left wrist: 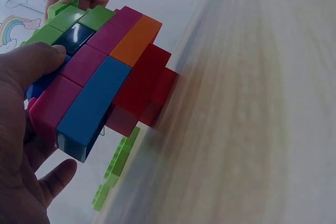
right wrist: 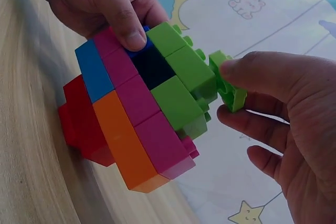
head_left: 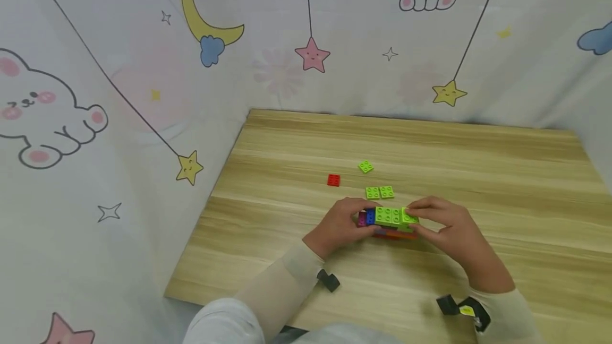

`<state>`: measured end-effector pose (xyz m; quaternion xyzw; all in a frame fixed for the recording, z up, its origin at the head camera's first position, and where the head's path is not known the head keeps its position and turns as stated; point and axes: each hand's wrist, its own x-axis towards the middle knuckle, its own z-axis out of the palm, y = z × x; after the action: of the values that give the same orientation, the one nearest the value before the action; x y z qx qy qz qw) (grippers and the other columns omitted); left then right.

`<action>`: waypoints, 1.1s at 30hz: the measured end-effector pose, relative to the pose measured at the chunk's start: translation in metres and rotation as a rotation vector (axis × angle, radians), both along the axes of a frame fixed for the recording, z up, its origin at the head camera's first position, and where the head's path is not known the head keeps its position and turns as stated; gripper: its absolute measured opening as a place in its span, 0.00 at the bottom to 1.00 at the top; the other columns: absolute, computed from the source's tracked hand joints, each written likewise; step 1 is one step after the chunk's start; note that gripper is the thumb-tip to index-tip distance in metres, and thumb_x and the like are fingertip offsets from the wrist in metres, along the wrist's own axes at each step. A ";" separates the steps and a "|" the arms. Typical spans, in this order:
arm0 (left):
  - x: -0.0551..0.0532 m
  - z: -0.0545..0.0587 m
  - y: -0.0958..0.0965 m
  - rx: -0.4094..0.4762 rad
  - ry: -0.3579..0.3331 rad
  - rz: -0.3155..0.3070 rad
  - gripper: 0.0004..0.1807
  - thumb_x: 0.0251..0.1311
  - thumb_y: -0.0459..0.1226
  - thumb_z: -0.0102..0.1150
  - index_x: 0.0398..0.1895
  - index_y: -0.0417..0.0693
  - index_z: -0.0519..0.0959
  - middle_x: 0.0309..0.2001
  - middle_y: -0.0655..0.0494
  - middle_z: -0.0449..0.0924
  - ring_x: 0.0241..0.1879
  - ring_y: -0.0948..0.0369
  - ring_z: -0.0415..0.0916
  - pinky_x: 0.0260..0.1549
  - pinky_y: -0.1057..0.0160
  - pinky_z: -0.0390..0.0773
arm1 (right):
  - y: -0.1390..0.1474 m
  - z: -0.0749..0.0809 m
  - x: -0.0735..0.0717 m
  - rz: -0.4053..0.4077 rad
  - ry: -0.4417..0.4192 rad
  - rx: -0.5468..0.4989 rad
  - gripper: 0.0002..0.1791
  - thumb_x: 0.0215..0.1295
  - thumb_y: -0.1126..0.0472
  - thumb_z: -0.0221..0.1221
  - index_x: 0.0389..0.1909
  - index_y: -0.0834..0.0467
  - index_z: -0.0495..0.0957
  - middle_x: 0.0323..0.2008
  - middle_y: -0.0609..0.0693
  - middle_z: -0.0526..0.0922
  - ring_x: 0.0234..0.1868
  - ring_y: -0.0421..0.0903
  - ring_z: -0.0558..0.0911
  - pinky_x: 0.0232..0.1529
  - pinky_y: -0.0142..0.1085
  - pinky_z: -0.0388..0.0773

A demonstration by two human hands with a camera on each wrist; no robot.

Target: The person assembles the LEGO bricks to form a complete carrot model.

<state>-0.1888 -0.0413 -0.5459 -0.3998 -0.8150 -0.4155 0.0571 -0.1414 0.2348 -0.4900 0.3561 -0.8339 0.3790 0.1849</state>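
Note:
A stacked toy-brick build [head_left: 388, 216] stands upright on the table in front of me. From the bottom, its layers run red, then orange and blue, then magenta, with green and dark blue bricks on top, and a gap shows among the upper ones [right wrist: 153, 67]. My left hand [head_left: 334, 225] grips the build's left end, thumb on a blue brick. With thumb and fingers my right hand [head_left: 451, 227] pinches a small lime-green brick [right wrist: 228, 85], tilted against the top right end of the build. Part of that brick is hidden behind the fingertips.
Beyond the build lie a red brick [head_left: 333, 180], a lone green brick [head_left: 365, 166] and two green bricks [head_left: 380, 192] side by side. The wood-grain table [head_left: 268, 174] meets a patterned cloth [head_left: 354, 84] at its back and left edges.

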 end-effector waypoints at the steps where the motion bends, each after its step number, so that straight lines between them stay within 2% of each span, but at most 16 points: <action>1: 0.000 -0.001 0.001 0.002 -0.002 0.000 0.27 0.54 0.40 0.80 0.58 0.50 0.83 0.51 0.58 0.87 0.50 0.64 0.81 0.56 0.66 0.76 | 0.001 -0.001 0.001 0.001 -0.001 0.005 0.24 0.44 0.77 0.77 0.46 0.59 0.90 0.47 0.49 0.87 0.48 0.46 0.85 0.56 0.20 0.73; 3: 0.001 -0.001 0.002 0.004 -0.009 -0.001 0.27 0.54 0.40 0.80 0.58 0.50 0.84 0.51 0.59 0.87 0.50 0.65 0.80 0.56 0.66 0.76 | 0.002 -0.001 0.002 0.008 0.006 0.008 0.20 0.50 0.73 0.76 0.46 0.61 0.90 0.47 0.51 0.87 0.49 0.47 0.85 0.56 0.20 0.73; 6: 0.000 -0.001 0.001 0.012 -0.007 -0.006 0.26 0.54 0.40 0.80 0.58 0.51 0.84 0.51 0.59 0.87 0.50 0.65 0.80 0.56 0.66 0.76 | 0.001 0.001 0.000 0.028 0.046 0.009 0.13 0.64 0.59 0.72 0.46 0.61 0.90 0.46 0.52 0.88 0.46 0.50 0.85 0.54 0.20 0.73; 10: 0.000 0.000 0.000 0.020 0.000 -0.011 0.26 0.54 0.40 0.80 0.57 0.50 0.84 0.50 0.59 0.87 0.49 0.65 0.80 0.55 0.66 0.77 | 0.000 0.004 -0.003 0.040 0.114 0.047 0.24 0.75 0.44 0.58 0.44 0.61 0.90 0.44 0.51 0.87 0.42 0.51 0.85 0.46 0.24 0.77; 12: 0.000 0.001 0.000 0.025 -0.009 -0.009 0.26 0.54 0.40 0.80 0.57 0.49 0.84 0.50 0.58 0.88 0.49 0.65 0.80 0.54 0.66 0.77 | -0.001 0.004 -0.005 0.042 0.143 0.066 0.26 0.75 0.42 0.55 0.44 0.60 0.91 0.43 0.50 0.87 0.40 0.50 0.85 0.43 0.26 0.77; 14: 0.000 0.002 0.000 0.021 -0.020 -0.003 0.25 0.54 0.40 0.80 0.57 0.49 0.84 0.50 0.58 0.88 0.49 0.65 0.80 0.54 0.66 0.77 | -0.001 0.003 -0.006 0.042 0.133 0.065 0.25 0.75 0.43 0.56 0.45 0.60 0.91 0.44 0.49 0.87 0.41 0.50 0.85 0.43 0.25 0.77; 16: 0.001 0.003 0.000 0.011 -0.036 0.002 0.25 0.55 0.40 0.80 0.57 0.50 0.84 0.51 0.58 0.87 0.50 0.65 0.80 0.55 0.67 0.77 | 0.000 -0.001 -0.005 0.041 0.084 0.034 0.18 0.72 0.49 0.64 0.45 0.60 0.90 0.45 0.49 0.87 0.43 0.48 0.85 0.47 0.23 0.76; 18: 0.001 0.002 0.000 0.003 -0.046 0.004 0.26 0.55 0.40 0.80 0.57 0.50 0.84 0.52 0.58 0.87 0.51 0.65 0.80 0.55 0.67 0.77 | 0.001 -0.009 -0.003 0.013 0.031 -0.010 0.12 0.65 0.60 0.72 0.47 0.60 0.89 0.46 0.49 0.87 0.47 0.46 0.84 0.52 0.22 0.75; 19: 0.001 0.001 0.001 0.002 -0.052 0.004 0.26 0.55 0.40 0.80 0.57 0.50 0.83 0.52 0.58 0.87 0.52 0.66 0.80 0.56 0.67 0.76 | 0.001 -0.014 -0.001 -0.017 -0.010 -0.032 0.15 0.60 0.65 0.74 0.49 0.60 0.88 0.47 0.50 0.87 0.50 0.44 0.84 0.55 0.22 0.74; 21: 0.001 0.000 0.002 0.001 -0.056 0.001 0.26 0.55 0.40 0.79 0.58 0.50 0.83 0.53 0.58 0.86 0.52 0.67 0.80 0.56 0.68 0.76 | 0.000 -0.026 0.002 -0.080 -0.114 -0.080 0.28 0.50 0.73 0.77 0.56 0.59 0.85 0.49 0.51 0.87 0.55 0.39 0.82 0.58 0.23 0.71; 23: 0.001 -0.002 0.002 0.011 -0.053 -0.006 0.26 0.56 0.42 0.79 0.58 0.51 0.83 0.53 0.59 0.85 0.52 0.67 0.78 0.56 0.68 0.76 | -0.002 -0.039 0.003 -0.144 -0.236 -0.100 0.33 0.50 0.72 0.78 0.60 0.58 0.82 0.52 0.51 0.87 0.57 0.32 0.79 0.58 0.22 0.69; 26: -0.005 -0.004 -0.002 0.041 -0.046 0.000 0.26 0.59 0.44 0.77 0.60 0.51 0.82 0.55 0.60 0.83 0.57 0.65 0.75 0.61 0.64 0.73 | -0.007 -0.052 0.004 -0.197 -0.413 -0.105 0.31 0.57 0.64 0.76 0.63 0.56 0.80 0.54 0.50 0.86 0.58 0.28 0.76 0.58 0.21 0.67; 29: -0.022 -0.007 -0.016 0.081 -0.024 0.078 0.25 0.61 0.44 0.72 0.61 0.49 0.82 0.59 0.59 0.81 0.63 0.61 0.71 0.67 0.56 0.68 | -0.012 -0.057 0.004 -0.209 -0.490 -0.105 0.24 0.62 0.58 0.74 0.59 0.55 0.82 0.54 0.49 0.86 0.57 0.29 0.78 0.60 0.20 0.66; 31: -0.040 -0.009 -0.029 0.082 -0.025 0.191 0.24 0.62 0.42 0.71 0.61 0.49 0.82 0.61 0.60 0.80 0.66 0.59 0.69 0.69 0.51 0.65 | -0.014 -0.059 0.003 -0.209 -0.512 -0.123 0.24 0.62 0.58 0.74 0.58 0.56 0.82 0.54 0.50 0.87 0.57 0.29 0.78 0.60 0.19 0.66; 33: -0.059 -0.011 -0.041 0.022 -0.043 0.327 0.25 0.61 0.42 0.72 0.62 0.50 0.82 0.62 0.61 0.80 0.67 0.58 0.68 0.68 0.48 0.64 | -0.014 -0.059 0.003 -0.213 -0.523 -0.131 0.24 0.62 0.58 0.74 0.58 0.56 0.82 0.54 0.49 0.87 0.57 0.28 0.78 0.60 0.19 0.66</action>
<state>-0.2477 -0.0823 -0.5568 -0.2524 -0.8657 -0.4179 0.1108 -0.1379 0.2203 -0.5490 0.1440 -0.8596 0.4896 0.0250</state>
